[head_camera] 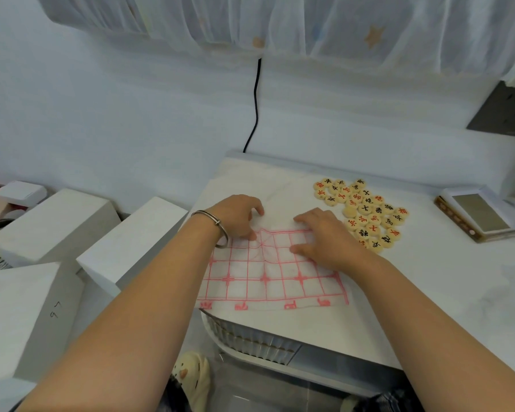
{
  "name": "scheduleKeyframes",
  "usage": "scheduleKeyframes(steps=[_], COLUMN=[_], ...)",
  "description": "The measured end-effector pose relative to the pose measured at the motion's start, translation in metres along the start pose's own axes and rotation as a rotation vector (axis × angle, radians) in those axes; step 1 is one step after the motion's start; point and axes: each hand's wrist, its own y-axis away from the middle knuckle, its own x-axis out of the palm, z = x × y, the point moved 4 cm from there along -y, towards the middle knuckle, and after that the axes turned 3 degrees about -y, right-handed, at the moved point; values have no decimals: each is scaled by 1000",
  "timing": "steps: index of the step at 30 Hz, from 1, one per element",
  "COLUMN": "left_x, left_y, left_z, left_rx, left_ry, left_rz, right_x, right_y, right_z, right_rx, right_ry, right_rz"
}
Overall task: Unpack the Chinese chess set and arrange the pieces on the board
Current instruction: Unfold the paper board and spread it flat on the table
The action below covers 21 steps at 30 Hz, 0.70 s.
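The Chinese chess board (268,278) is a thin white sheet with a red grid, lying partly folded on the white table (428,278). My left hand (238,217), with a metal bangle on its wrist, pinches the sheet's folded far edge on the left. My right hand (324,233) pinches the same edge on the right, fingers above the fold and thumb on the grid. A pile of several round wooden chess pieces (366,215) with red and black characters lies on the table just right of my right hand.
The set's opened box (479,215) sits at the table's right side. Several white blocks (125,248) stand left of the table. A black cable (255,108) hangs down the wall behind. A plush slipper (192,379) lies on the floor below the table edge.
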Motion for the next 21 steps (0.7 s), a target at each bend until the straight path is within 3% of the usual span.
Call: scheduleKeyframes(steps=[3,7,9,12,14,16,21], left_x=[2,1,-1,-5,-8,-12,-15], left_y=[-1,-1,-2,-2,-1,-1,-1], left_z=[-3,-6,-8,-10,-11,-13,-14], left_rx=[33,52,59,68,70,68,71], left_ry=[-15,-41,-20,7,10,8,-2], left_rz=[31,-46,-105,-186,-229,-275,-401], right_x=[-3,-7,-8,-16,-21,-23,-20], right_y=[1,1,0,0,1,-1,-4], right_z=[1,0,-1,-5,-8,-10,-14], right_rx=[60,102,71,78,68,36,-73], right_ry=[58,76,66,-182,-220,-157,122], right_rz=[72,121,38,-140,-269,-378,-448])
